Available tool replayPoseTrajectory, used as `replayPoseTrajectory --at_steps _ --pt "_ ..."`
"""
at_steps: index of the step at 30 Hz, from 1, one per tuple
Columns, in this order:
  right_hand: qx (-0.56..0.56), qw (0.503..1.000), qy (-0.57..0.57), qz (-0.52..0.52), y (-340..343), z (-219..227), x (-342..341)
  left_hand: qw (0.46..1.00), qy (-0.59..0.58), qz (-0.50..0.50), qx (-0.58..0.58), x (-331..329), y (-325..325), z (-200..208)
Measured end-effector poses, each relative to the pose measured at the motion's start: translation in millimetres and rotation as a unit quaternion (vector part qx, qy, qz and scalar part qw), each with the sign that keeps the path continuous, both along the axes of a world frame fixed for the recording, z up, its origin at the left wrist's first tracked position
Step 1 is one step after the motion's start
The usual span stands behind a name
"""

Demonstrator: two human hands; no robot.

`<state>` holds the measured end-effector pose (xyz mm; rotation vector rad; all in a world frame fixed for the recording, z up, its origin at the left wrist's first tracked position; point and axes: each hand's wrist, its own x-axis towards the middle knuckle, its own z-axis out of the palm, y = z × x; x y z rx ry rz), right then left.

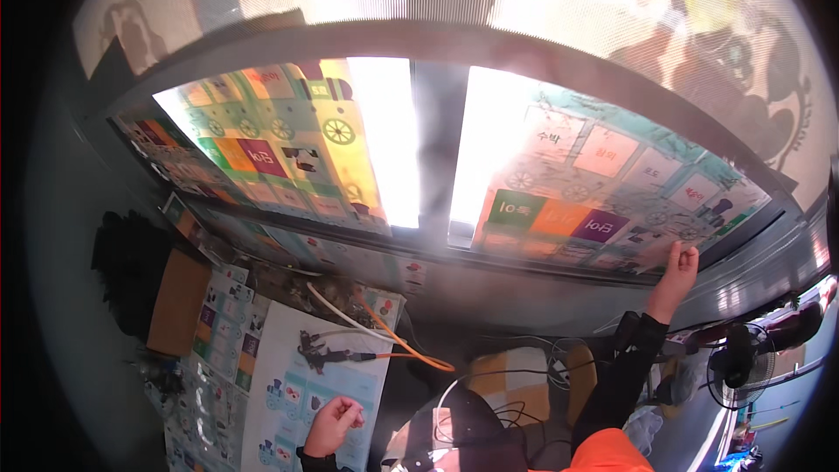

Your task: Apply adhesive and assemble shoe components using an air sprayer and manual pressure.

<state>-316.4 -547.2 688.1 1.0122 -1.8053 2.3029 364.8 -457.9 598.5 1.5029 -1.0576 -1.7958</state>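
Observation:
Printed sheets with coloured blocks and wheel drawings cover two bright window panes. My right hand point(677, 275) is raised to the lower right corner of the sheet on the right pane point(559, 179). Its fingers are bent and drawn together by the sheet's bottom edge; whether they pinch anything is too small to tell. Low in front of me, my left hand point(335, 426) hovers over or rests near a pale blue printed sheet point(301, 402) on a white table point(271, 341). Its fingers are curled in a pinch, and anything between them cannot be made out.
Another sheet point(262, 135) is on the left pane. Cables and an orange cord point(428, 358) cross the table's right edge. A cardboard box point(177, 301) stands at the left. To the right is a black fan point(741, 363); a yellow-and-white checked cushion point(507, 385) lies below the window.

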Motion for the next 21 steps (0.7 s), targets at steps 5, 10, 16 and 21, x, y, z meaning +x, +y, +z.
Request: replayPoseTrajectory --at_steps 5,10,16,21 --pt "-0.004 0.994 -0.019 0.108 16 14 1 0.998 0.003 0.000 0.065 -21 13 -41" --pt "0.024 0.999 -0.015 0.031 17 2 3 0.990 0.052 0.050 0.124 -29 36 -146" --pt "0.003 0.996 -0.021 0.089 9 -13 -3 0.986 0.045 0.034 0.157 -28 40 -129" --pt "0.009 0.993 -0.052 0.104 29 -17 -51 0.992 0.085 -0.012 0.093 -41 -8 -81"
